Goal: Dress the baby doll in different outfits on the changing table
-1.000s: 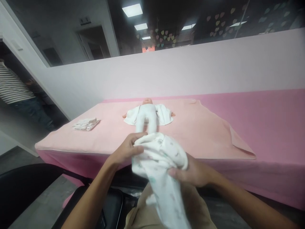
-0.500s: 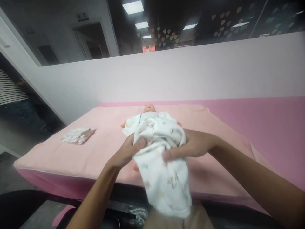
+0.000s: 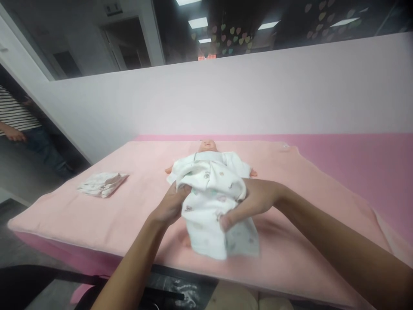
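Observation:
A baby doll [image 3: 208, 146] lies on its back on a light pink blanket [image 3: 97, 211], head toward the wall, in a white open top. Over its legs I hold a white printed baby garment [image 3: 216, 202], bunched up. My left hand [image 3: 169, 204] grips the garment's left side with fingers curled into the cloth. My right hand [image 3: 254, 200] grips its right side, thumb on top and fingers under the fabric. The doll's legs are mostly hidden by the garment; one small foot shows below it.
A folded white cloth [image 3: 101, 184] lies on the blanket at the left. The blanket covers a brighter pink table [image 3: 371, 163] that runs to the right along a pale wall. A person in a striped shirt [image 3: 14, 116] stands at far left. A dark chair [image 3: 32, 284] is below.
Both hands have carried the garment up from my lap and forward over the table, down onto the doll's legs. The view has moved closer to the table.

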`<act>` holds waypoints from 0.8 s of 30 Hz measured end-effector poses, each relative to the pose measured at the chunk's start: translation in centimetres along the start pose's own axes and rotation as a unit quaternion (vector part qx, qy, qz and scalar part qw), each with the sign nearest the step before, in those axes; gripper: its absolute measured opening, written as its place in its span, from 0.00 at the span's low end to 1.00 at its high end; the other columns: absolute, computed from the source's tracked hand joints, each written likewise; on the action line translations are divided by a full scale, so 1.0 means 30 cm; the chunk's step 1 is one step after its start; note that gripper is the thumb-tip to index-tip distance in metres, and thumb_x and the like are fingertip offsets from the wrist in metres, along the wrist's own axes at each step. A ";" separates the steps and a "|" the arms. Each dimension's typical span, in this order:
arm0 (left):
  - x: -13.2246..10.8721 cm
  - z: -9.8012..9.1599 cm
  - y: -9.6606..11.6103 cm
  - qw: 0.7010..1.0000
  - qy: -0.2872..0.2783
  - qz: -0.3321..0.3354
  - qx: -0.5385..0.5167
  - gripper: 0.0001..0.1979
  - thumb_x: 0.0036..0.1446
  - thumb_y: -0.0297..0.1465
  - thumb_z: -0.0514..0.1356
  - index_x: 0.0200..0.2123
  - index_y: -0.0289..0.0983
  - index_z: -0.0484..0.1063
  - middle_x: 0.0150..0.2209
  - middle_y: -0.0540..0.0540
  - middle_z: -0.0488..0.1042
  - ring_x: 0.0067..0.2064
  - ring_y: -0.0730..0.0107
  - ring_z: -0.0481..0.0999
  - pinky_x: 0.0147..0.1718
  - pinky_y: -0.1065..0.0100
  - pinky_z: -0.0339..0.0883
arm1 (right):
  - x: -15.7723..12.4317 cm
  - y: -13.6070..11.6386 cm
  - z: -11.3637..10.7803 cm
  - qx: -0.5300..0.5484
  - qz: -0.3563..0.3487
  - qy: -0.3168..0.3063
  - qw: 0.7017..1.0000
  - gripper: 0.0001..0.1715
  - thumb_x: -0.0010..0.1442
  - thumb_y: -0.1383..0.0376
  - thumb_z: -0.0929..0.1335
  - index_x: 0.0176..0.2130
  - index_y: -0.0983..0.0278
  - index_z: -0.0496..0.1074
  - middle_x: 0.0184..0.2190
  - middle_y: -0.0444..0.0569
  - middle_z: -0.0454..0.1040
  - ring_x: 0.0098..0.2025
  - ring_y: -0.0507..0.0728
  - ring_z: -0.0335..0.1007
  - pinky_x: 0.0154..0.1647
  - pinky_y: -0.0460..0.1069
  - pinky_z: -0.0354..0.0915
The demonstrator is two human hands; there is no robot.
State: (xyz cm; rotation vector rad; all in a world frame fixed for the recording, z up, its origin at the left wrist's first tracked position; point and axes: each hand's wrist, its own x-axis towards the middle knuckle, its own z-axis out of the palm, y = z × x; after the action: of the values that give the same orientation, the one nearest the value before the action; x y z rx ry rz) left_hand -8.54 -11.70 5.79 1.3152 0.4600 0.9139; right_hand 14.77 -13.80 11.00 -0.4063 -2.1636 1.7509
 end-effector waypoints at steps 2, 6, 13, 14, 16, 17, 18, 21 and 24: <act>-0.008 -0.010 -0.008 0.998 -0.048 0.009 0.046 0.39 0.51 0.57 0.69 0.56 0.34 0.74 0.45 0.37 0.80 0.47 0.48 0.81 0.41 0.61 0.76 | -0.006 0.003 -0.002 0.003 -0.056 0.074 0.996 0.21 0.62 0.58 0.76 0.52 0.64 0.77 0.44 0.50 0.80 0.49 0.58 0.77 0.48 0.51 0.75; -0.028 -0.018 0.014 0.984 -0.124 -0.008 0.129 0.46 0.39 0.53 0.76 0.58 0.35 0.73 0.43 0.36 0.81 0.48 0.42 0.80 0.40 0.57 0.77 | -0.027 0.024 0.003 0.035 -0.073 0.124 0.989 0.23 0.65 0.57 0.74 0.56 0.63 0.75 0.45 0.50 0.80 0.49 0.58 0.77 0.50 0.52 0.74; -0.021 -0.038 0.038 0.980 -0.068 0.004 0.185 0.31 0.56 0.51 0.69 0.52 0.33 0.76 0.40 0.39 0.80 0.42 0.55 0.80 0.39 0.63 0.74 | -0.050 0.042 0.007 0.014 0.024 0.049 0.998 0.23 0.67 0.54 0.72 0.57 0.63 0.75 0.49 0.51 0.79 0.51 0.57 0.76 0.54 0.53 0.72; -0.019 -0.037 0.033 0.980 -0.055 0.012 0.191 0.31 0.58 0.53 0.66 0.51 0.33 0.77 0.39 0.39 0.80 0.41 0.56 0.79 0.38 0.64 0.73 | -0.047 0.039 0.006 0.019 0.021 0.008 1.000 0.22 0.67 0.54 0.72 0.54 0.64 0.77 0.48 0.51 0.79 0.50 0.57 0.76 0.54 0.53 0.72; -0.020 -0.022 0.022 0.981 -0.040 0.010 0.190 0.32 0.60 0.56 0.63 0.51 0.33 0.77 0.36 0.40 0.79 0.40 0.57 0.78 0.37 0.65 0.71 | -0.041 0.038 0.001 0.038 -0.001 -0.028 0.999 0.17 0.65 0.56 0.73 0.47 0.66 0.80 0.44 0.50 0.80 0.48 0.57 0.77 0.53 0.52 0.72; -0.022 -0.010 0.016 0.983 -0.032 0.003 0.182 0.33 0.61 0.57 0.61 0.51 0.33 0.77 0.34 0.41 0.78 0.39 0.58 0.78 0.36 0.65 0.71 | -0.039 0.040 -0.005 0.046 -0.016 -0.016 0.999 0.14 0.65 0.58 0.74 0.44 0.66 0.80 0.41 0.49 0.80 0.46 0.56 0.77 0.53 0.52 0.72; -0.026 0.003 0.012 0.984 -0.027 -0.008 0.173 0.33 0.62 0.58 0.59 0.50 0.33 0.77 0.32 0.42 0.78 0.38 0.59 0.77 0.36 0.65 0.71 | -0.038 0.045 -0.011 0.053 -0.031 0.011 0.998 0.12 0.64 0.59 0.74 0.41 0.65 0.80 0.38 0.48 0.80 0.44 0.55 0.77 0.52 0.51 0.73; -0.045 0.039 0.009 0.983 -0.056 -0.044 0.169 0.32 0.59 0.58 0.61 0.44 0.33 0.78 0.25 0.45 0.74 0.31 0.63 0.74 0.33 0.65 0.70 | -0.046 0.070 -0.038 0.078 -0.064 0.089 0.991 0.12 0.62 0.59 0.75 0.35 0.66 0.80 0.33 0.47 0.79 0.39 0.55 0.77 0.48 0.49 0.73; -0.070 0.057 0.019 0.980 -0.085 -0.051 0.174 0.26 0.55 0.51 0.69 0.45 0.35 0.78 0.24 0.48 0.73 0.30 0.63 0.75 0.37 0.62 0.73 | -0.054 0.089 -0.054 0.110 -0.073 0.097 0.986 0.15 0.61 0.57 0.75 0.32 0.67 0.80 0.34 0.50 0.80 0.41 0.57 0.78 0.44 0.49 0.74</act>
State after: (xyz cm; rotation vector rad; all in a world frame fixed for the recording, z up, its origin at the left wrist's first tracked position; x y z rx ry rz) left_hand -8.67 -14.42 6.30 1.6574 0.5659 0.6455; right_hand 16.96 -12.50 8.58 -0.3377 -1.7975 1.7640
